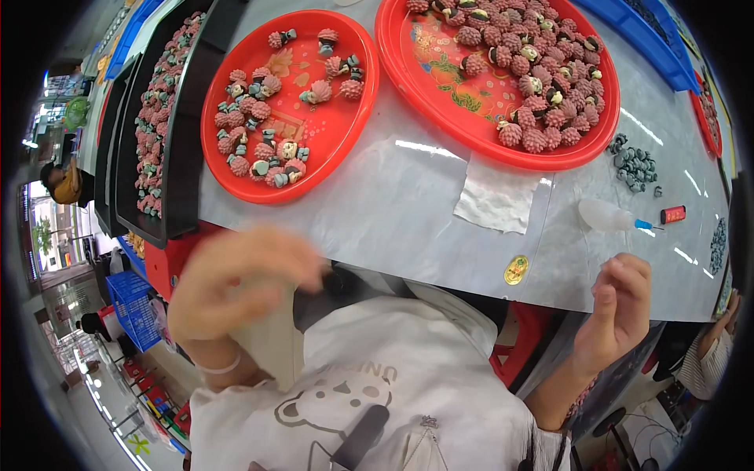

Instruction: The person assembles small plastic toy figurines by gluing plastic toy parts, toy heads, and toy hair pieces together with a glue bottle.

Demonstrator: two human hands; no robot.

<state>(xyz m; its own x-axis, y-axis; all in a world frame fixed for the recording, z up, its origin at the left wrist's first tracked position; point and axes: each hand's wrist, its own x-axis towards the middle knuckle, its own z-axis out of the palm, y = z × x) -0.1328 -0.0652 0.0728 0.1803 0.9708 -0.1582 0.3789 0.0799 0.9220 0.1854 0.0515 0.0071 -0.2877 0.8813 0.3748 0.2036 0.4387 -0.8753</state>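
My left hand point(243, 282) is smeared by motion off the table's near edge, below the smaller red tray point(312, 161); whether its fingers hold anything is unclear. That tray carries several small pink ridged figures point(316, 92) with grey-blue parts. Over the table's front right edge is my right hand point(618, 314), fingers loosely curled, the thumb apart from them and nothing visible between. Nearest to it lies a translucent squeeze bottle point(605, 215) with a blue needle tip. Beside the needle is a small red block-shaped item point(673, 214). An oval gold sticker point(516, 270) sits near the edge.
A larger red tray point(424, 98) heaped with pink and dark figures stands at the back. Loose grey-green pieces point(635, 169) lie right of it. White tissue point(495, 195) is in front. Black bins point(177, 157) stand left; a blue tray point(652, 47) is far right. Other people are nearby.
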